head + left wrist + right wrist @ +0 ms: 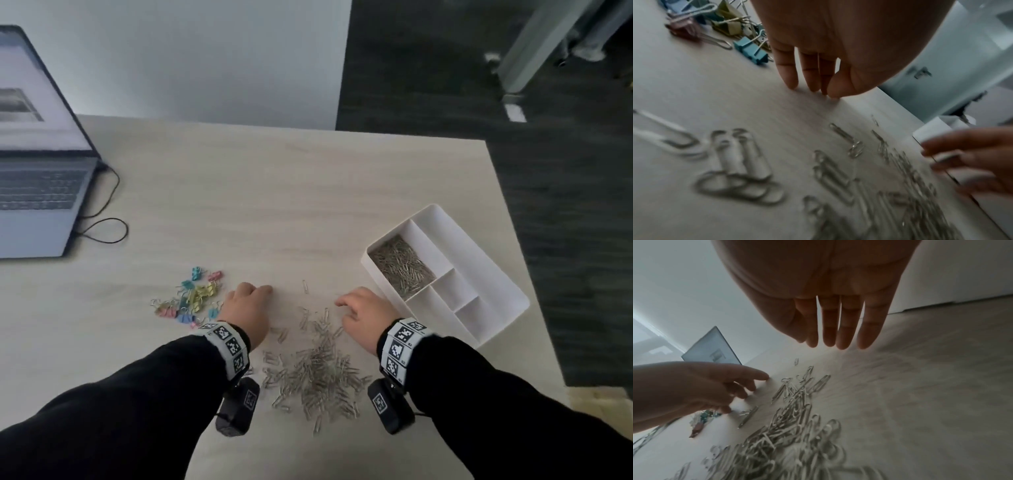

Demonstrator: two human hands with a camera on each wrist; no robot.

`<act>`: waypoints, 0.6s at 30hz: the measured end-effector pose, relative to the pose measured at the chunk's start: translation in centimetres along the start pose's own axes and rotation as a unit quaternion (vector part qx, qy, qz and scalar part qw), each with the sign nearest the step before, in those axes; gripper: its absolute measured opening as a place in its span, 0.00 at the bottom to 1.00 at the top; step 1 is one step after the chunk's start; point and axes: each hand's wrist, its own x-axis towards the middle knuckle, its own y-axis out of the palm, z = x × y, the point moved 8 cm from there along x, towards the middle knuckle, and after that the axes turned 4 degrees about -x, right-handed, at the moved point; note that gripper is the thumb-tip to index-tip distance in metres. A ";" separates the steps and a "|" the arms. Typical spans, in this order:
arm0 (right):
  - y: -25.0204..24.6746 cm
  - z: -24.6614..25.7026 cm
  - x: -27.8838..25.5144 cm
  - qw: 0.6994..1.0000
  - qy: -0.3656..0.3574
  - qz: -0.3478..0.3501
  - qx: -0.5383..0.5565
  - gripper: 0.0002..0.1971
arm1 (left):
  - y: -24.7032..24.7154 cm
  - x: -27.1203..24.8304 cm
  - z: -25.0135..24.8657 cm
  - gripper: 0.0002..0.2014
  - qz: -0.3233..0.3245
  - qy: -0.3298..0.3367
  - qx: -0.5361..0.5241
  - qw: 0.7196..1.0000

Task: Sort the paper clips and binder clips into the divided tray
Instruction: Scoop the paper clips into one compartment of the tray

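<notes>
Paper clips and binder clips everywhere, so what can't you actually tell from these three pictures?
- Head view: how many paper clips lie in the loose pile; they overlap and are too small.
- Head view: part of the binder clips, covered by the left hand.
- Left wrist view: near paper clips are blurred, and the tray is cut off by the right edge.
- Head view: laptop screen content, washed out and cut off.

Silver wire paper clips (317, 373): heaped on the pale wooden table (239, 205), between left hand (245, 310) and right hand (366, 317).
Pastel metal binder clips (191, 298): clustered just left of the left hand.
White plastic divided tray (493, 274): set right of the right hand, more clips held in its left compartment.
Grey open laptop (37, 192): placed far left, beyond both hands.
</notes>
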 end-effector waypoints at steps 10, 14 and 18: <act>2.3 6.0 4.8 0.983 -0.059 0.034 -0.172 0.28 | 1.1 -1.9 1.0 0.31 0.043 0.106 -0.021 0.993; 3.9 6.7 3.2 0.964 -0.149 0.062 -0.211 0.31 | 0.9 -1.8 2.0 0.28 0.035 0.111 -0.022 0.993; 5.3 6.3 0.2 0.948 -0.219 0.097 -0.211 0.33 | 1.0 -1.8 2.3 0.26 0.027 0.110 -0.017 0.993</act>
